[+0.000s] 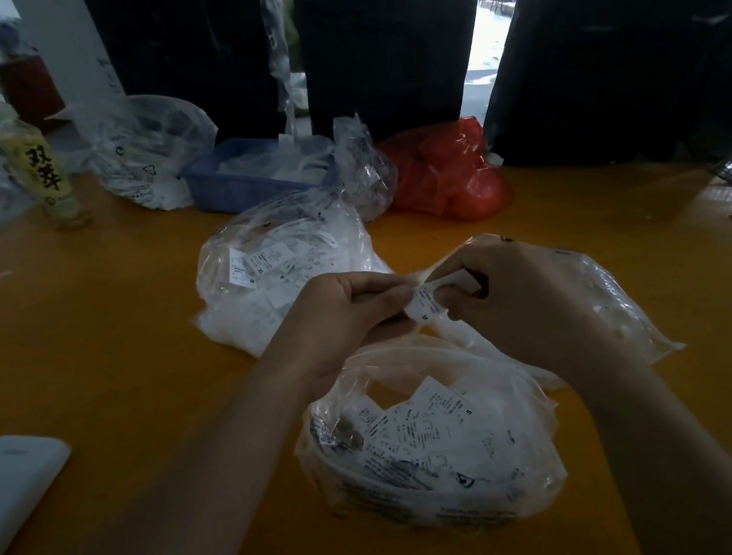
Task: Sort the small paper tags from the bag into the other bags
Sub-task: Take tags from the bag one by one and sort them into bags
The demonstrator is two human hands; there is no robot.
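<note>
**Tag marked M held between both hands**

Head view: left hand [350,303] and right hand [509,294] both pinch one paper tag [424,304] above the near bag [429,443]. Tag's long axis runs diagonally, down toward the right. Left bag [270,272], showing M and XL tags, lies nearest the left hand.

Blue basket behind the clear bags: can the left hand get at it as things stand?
Probably not right away. The left hand pinches a paper tag together with the right hand, and a clear bag of tags lies between it and the blue basket.
</note>
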